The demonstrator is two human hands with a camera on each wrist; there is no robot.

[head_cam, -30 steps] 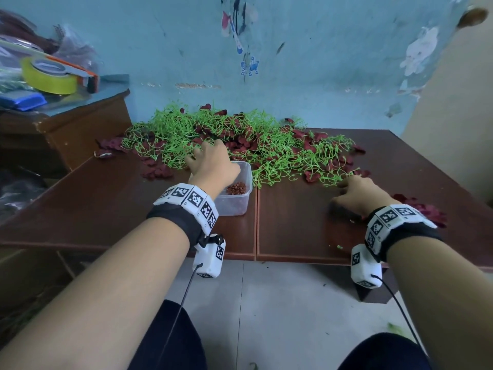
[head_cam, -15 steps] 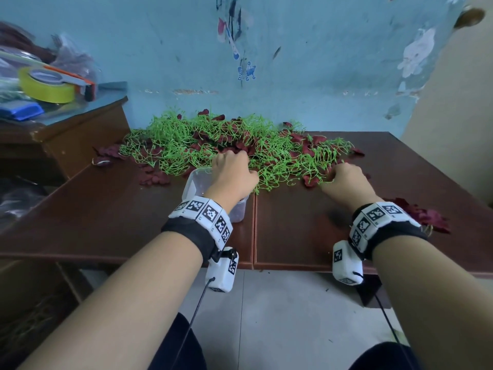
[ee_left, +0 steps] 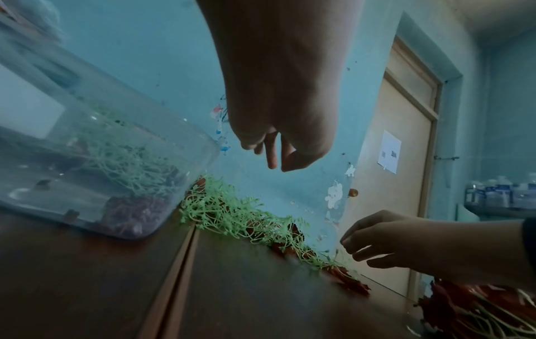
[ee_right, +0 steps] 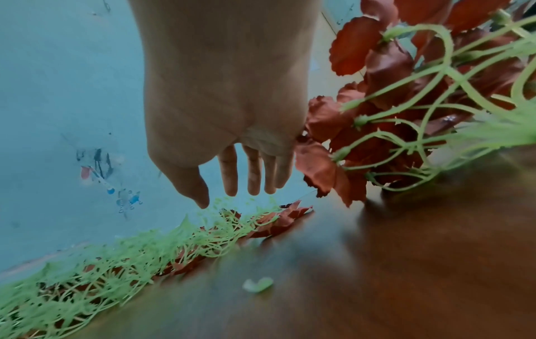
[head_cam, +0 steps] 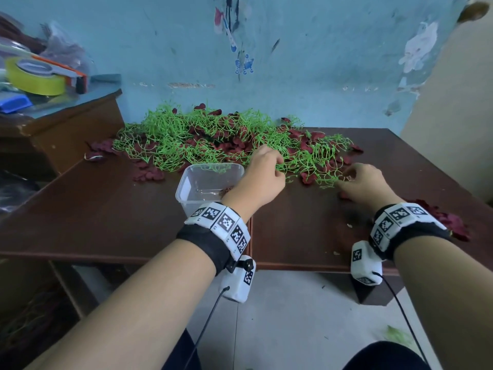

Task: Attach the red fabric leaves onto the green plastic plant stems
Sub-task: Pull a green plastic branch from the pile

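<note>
- Bare worktop (head_cam: 106, 209) in front of the stem pile (head_cam: 200, 140) gives open approach.
- Clear container (head_cam: 208, 182) stands just beside the left hand (head_cam: 262, 180).
- Wall closes off the pile's far side.

Home craft workroom: peeling blue wall (head_cam: 320, 62), wooden table (head_cam: 93, 209), yellow tape roll (head_cam: 34, 78), door (ee_left: 391, 183)

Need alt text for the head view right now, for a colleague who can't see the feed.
Both hands reach into a tangled pile of green plastic stems mixed with red fabric leaves on a dark wooden table: the left hand at its near edge, the right hand fingering stems further right. A clear plastic tub sits beside the left wrist.
</note>
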